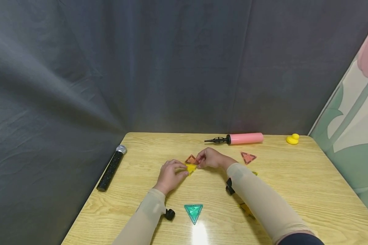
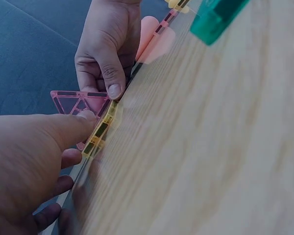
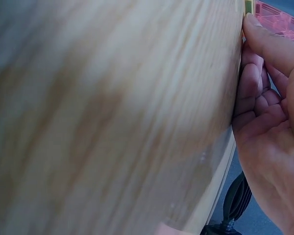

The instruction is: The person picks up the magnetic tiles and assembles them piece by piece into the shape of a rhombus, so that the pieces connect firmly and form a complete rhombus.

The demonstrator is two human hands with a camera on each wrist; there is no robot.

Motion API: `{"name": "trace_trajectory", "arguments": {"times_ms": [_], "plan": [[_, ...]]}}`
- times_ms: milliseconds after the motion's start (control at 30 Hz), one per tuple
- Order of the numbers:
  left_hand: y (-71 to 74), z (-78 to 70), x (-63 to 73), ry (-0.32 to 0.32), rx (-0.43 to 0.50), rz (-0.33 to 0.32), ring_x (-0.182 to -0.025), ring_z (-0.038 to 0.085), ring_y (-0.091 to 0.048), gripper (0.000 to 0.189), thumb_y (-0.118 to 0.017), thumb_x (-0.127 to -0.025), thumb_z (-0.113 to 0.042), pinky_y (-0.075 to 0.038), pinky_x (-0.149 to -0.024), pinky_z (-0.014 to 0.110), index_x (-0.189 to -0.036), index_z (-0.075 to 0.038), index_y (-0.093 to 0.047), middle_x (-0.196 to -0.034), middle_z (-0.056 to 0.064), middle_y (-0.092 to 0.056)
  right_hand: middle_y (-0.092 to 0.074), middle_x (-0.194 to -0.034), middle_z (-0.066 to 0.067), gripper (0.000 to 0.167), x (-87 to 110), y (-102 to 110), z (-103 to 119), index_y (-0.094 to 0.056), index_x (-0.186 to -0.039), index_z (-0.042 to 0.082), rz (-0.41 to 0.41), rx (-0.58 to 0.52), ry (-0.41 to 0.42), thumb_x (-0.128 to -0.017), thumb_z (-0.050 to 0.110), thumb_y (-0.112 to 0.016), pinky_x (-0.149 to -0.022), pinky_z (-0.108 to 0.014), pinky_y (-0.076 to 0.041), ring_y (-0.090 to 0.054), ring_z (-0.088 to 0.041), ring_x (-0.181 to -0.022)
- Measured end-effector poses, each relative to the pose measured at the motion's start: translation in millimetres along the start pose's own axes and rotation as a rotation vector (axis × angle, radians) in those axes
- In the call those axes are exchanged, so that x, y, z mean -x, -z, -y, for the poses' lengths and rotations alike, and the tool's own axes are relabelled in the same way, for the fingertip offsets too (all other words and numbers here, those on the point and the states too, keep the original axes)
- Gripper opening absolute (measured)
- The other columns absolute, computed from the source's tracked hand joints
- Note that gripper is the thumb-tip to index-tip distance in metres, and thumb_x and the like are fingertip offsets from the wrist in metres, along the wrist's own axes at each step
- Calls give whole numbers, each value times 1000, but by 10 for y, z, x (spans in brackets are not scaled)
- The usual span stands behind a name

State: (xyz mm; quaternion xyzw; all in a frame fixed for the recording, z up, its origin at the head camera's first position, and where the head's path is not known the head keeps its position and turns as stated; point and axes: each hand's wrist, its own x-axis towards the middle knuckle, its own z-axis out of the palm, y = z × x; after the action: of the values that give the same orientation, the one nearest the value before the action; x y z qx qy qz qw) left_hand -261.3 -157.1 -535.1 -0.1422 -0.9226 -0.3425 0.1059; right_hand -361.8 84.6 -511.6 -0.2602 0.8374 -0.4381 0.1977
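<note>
A yellow triangular magnetic tile (image 1: 191, 168) and a red triangular magnetic tile (image 1: 191, 159) meet along one edge near the table's middle. In the left wrist view the red tile (image 2: 68, 93) rises at an angle from the yellow tile (image 2: 102, 130), which lies low by the tabletop. My left hand (image 1: 170, 175) pinches the yellow tile's left side between thumb and finger. From the other side my right hand (image 1: 211, 158) pinches the corner where both tiles join. Its thumb tip touches the yellow edge in the right wrist view, with the red tile (image 3: 279, 20) just beyond.
A teal triangular tile (image 1: 194, 213) lies near the front. Another red tile (image 1: 248, 158) is right of my right hand, and an orange-yellow tile (image 1: 246, 210) is partly under that forearm. Farther out are a pink hand pump (image 1: 246, 138), a yellow duck (image 1: 292, 139) and a black microphone (image 1: 111, 169).
</note>
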Motion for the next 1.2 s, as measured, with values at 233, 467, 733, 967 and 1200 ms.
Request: {"name": "trace_trajectory", "arguments": {"times_ms": [233, 467, 733, 967, 1200], "plan": [[40, 18, 29, 27, 44, 16, -115, 17, -59, 22, -83, -93, -33, -43, -106, 48, -113, -23, -80, -116, -12, -69, -72, -85, -2, 17, 1, -14, 0, -78, -95, 5, 0, 6, 10, -82, 0, -88, -68, -27, -53, -62, -13, -75], [55, -16, 80, 13, 22, 25, -114, 14, -59, 20, -80, -96, -34, -49, -102, 43, -114, -25, -79, -115, -16, -67, -72, -85, -2, 19, 13, -18, 19, -78, -96, 5, 5, -7, -10, -82, 0, -88, -70, -27, -53, -62, -13, -76], [152, -183, 193, -13, 109, 124, -112, 16, -62, 22, -79, -97, -30, -52, -98, 42, -117, -21, -78, -116, -12, -67, -71, -85, 0, 19, -11, -14, 20, -77, -96, 6, 9, 11, -20, -82, 0, -88, -72, -27, -53, -62, -13, -77], [225, -283, 342, -80, 100, 290, -105, 14, -62, 29, -78, -97, -35, -53, -93, 34, -124, -23, -74, -116, -8, -66, -71, -84, 0, 18, -4, -8, 28, -77, -95, 7, 11, 20, -25, -82, 1, -88, -72, -27, -53, -62, -13, -77], [293, -388, 457, -120, 80, 406, -108, 11, -61, 44, -79, -94, -44, -53, -95, 34, -131, -24, -70, -124, -11, -64, -70, -84, 0, 19, 8, -18, 27, -76, -95, 6, 6, 10, -27, -82, 1, -88, -71, -27, -53, -61, -13, -77]]}}
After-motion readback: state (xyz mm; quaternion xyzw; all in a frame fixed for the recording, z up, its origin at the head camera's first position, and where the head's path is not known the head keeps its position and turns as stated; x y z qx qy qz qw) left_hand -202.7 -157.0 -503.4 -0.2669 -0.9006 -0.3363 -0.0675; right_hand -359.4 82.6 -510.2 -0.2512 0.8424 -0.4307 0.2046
